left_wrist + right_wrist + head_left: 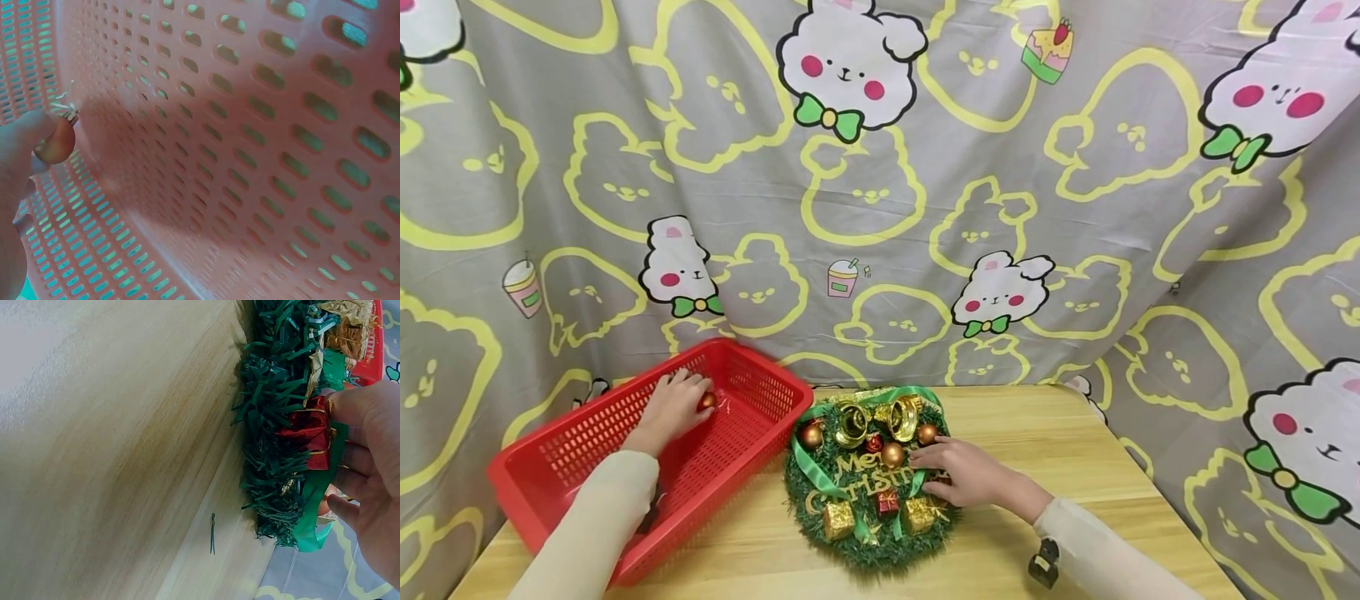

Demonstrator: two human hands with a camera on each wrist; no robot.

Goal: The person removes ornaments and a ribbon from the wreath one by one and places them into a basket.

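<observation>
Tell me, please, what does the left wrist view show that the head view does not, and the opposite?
Only the left wrist view clearly shows pale thin strands on the shiny copper-coloured round ball. Only the head view shows the right hand, the round green tinsel wreath and the white animals printed on the grey fabric curtain. Both show the left hand holding the ball inside the rectangular red plastic basket.
</observation>
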